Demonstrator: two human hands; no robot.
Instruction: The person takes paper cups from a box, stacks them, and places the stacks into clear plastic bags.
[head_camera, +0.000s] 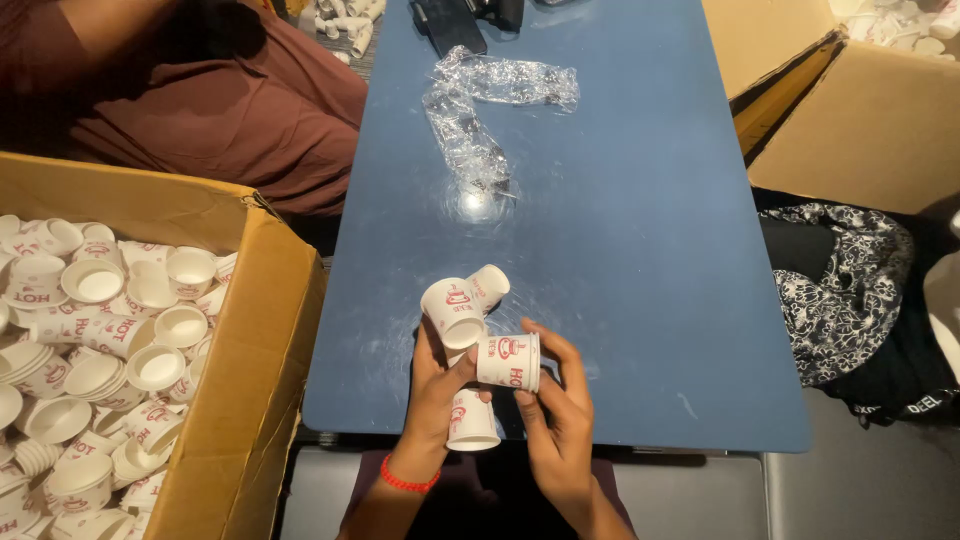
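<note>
both hands work close together over the near edge of the blue tabletop. the left hand, with a red band at its wrist, has its fingers curled around a cluster of small white paper cups with red print; two of them stick out above the fingers, tilted with their bases toward the camera, and another cup hangs below the palm, mouth down. the right hand pinches a single cup between thumb and fingers, holding it on its side, touching the cluster in the left hand.

further up the tabletop lies a crumpled clear plastic sleeve, well apart from the hands, and a dark object sits at the far edge.

to the left stands an open cardboard box heaped with loose cups of the same kind. behind it sits another person in maroon clothing. to the right are another cardboard box and a black-and-white patterned cloth.
</note>
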